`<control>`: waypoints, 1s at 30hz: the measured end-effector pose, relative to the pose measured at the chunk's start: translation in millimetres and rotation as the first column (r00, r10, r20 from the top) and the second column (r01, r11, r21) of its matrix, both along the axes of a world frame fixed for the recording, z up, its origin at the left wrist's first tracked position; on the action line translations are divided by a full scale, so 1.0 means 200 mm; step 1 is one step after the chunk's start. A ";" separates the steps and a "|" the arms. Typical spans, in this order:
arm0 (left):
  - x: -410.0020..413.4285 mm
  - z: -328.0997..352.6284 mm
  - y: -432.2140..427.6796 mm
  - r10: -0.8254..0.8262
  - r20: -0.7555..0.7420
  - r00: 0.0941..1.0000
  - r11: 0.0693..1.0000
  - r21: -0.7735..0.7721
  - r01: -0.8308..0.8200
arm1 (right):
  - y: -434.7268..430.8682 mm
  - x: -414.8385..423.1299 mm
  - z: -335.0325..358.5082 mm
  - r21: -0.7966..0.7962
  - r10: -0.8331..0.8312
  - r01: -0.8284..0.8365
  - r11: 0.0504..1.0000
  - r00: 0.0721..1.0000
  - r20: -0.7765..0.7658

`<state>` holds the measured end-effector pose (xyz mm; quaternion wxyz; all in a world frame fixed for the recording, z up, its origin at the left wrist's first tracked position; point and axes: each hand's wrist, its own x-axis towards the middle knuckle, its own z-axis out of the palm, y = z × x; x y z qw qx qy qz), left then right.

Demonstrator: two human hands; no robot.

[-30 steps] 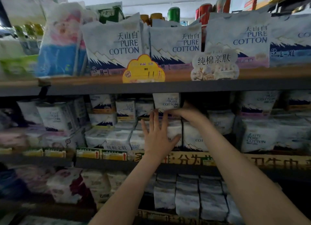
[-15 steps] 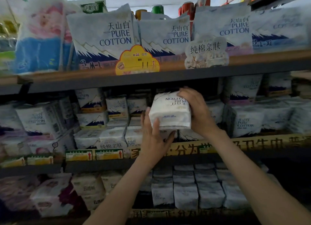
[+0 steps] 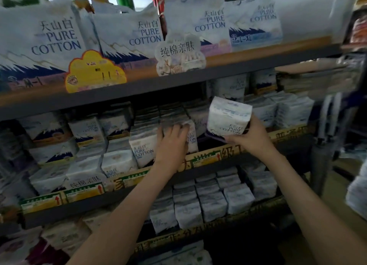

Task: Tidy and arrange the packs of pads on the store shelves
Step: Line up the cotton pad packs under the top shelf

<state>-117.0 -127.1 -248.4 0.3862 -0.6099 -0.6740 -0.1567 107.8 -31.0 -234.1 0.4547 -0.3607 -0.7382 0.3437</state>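
Note:
My right hand (image 3: 251, 136) grips a white "Pure Cotton" pack of pads (image 3: 228, 116) from below and holds it upright in front of the middle shelf (image 3: 214, 155). My left hand (image 3: 172, 143) rests on a pack (image 3: 190, 137) standing on that shelf, fingers curled over its top. Beside it stands another upright pack (image 3: 144, 150). Rows of similar white packs (image 3: 85, 129) fill the shelf to the left and right.
Large "Pure Cotton" bags (image 3: 45, 44) line the top shelf behind a yellow price tag (image 3: 95, 72) and a white cloud-shaped sign (image 3: 179, 54). The lower shelf holds small grey-white packs (image 3: 212, 201). A dark metal upright (image 3: 319, 145) stands at the right.
The pack was pulled off the middle shelf, then turned upright and carried to the right by my right hand. My left hand left it and went onto a standing pack. The view shifted right.

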 end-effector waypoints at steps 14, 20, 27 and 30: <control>0.02 -0.05 0.01 0.052 0.070 0.996 0.988 0.141 -0.061 | 0.06 -0.18 0.07 0.240 0.095 -0.217 0.946 0.896 0.434; 0.13 -0.11 0.03 0.175 0.144 0.974 0.983 0.025 -0.181 | 0.16 -0.23 -0.03 0.764 -0.438 -0.106 0.636 0.766 0.470; 0.20 -0.10 -0.07 0.261 0.226 0.939 0.964 -0.004 -0.267 | 0.06 -0.31 -0.04 0.733 -0.342 -0.112 0.671 0.830 0.440; 0.21 -0.10 -0.20 0.325 0.275 0.905 0.941 0.001 -0.338 | -0.20 -0.40 0.00 0.688 -0.116 -0.182 0.702 0.924 0.363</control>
